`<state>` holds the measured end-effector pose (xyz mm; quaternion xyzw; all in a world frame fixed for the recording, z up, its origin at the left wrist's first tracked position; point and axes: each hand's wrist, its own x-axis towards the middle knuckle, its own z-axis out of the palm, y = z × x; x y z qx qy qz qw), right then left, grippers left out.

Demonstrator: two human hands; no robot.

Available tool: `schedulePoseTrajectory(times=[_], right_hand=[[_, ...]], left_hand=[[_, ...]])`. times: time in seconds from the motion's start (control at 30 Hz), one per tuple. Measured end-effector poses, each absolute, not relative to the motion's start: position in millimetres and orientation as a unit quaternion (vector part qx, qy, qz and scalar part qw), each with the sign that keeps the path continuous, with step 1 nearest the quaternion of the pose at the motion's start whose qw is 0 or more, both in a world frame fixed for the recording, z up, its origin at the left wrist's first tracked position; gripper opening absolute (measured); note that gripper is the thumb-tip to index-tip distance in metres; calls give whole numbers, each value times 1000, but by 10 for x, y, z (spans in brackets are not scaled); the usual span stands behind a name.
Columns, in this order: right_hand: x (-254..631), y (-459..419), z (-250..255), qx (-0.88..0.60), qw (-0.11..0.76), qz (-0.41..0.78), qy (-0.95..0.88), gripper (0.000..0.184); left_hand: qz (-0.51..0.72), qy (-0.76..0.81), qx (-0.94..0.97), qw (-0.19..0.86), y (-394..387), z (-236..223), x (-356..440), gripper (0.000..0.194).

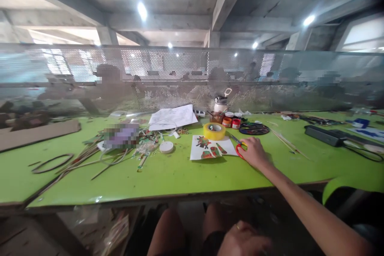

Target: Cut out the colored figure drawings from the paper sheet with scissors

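Scissors (238, 150) sit between the table's (168, 180) near and far edges, at the painted sheet's (196, 153) right side, our right hand (253, 152) grasping their handles. Our left hand (244, 241), blurred below the near edge, we cannot read. Colouring looks done; no shape seems cut free.

head cam | txt/lbls: none legible | brands/nos.: none legible | signs: none

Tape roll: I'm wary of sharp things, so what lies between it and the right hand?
In the head view, scissors, pointing from the right hand toward the tape roll, plus part of the white paper.
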<state>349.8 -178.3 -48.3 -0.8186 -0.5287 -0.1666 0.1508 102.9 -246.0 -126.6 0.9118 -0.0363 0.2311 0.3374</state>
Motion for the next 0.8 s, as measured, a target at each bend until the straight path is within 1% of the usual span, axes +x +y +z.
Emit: schedulePoseTrajectory(times=[0.07, 0.1, 0.13, 0.17, 0.3, 0.33, 0.47, 0.53, 0.67, 0.8], right_hand=[[3338, -1826, -435, -774, 158, -174, -588, 23], [3248, -1843, -418, -748, 159, -174, -621, 25], [3157, -1851, -408, -722, 158, -173, -651, 27], [3068, -1849, -405, -700, 156, -173, -675, 28], [2817, -1733, -453, -664, 150, -188, -708, 24], [2790, -1691, -471, -659, 151, -191, -712, 21], [2795, -1574, -541, -644, 174, -199, -718, 17], [2835, -1550, -569, -642, 195, -200, -714, 17], [2908, -1526, -599, -647, 243, -197, -695, 17], [2919, -1515, -606, -640, 268, -180, -697, 16]], left_hand=[[266, -24, 900, 345, -2327, -1267, 926, 28], [309, -16, 880, 361, -2267, -1229, 861, 30], [359, 4, 855, 374, -2214, -1166, 790, 29], [372, 45, 837, 399, -2168, -1081, 717, 30], [344, 224, 735, 540, -2011, -665, 472, 24], [337, 241, 703, 578, -1971, -580, 430, 21], [320, 262, 540, 733, -1784, -408, 337, 32], [320, 261, 462, 785, -1656, -384, 337, 33], [310, 315, 366, 819, -1274, -286, 435, 39], [263, 371, 351, 819, -772, -136, 670, 59]])
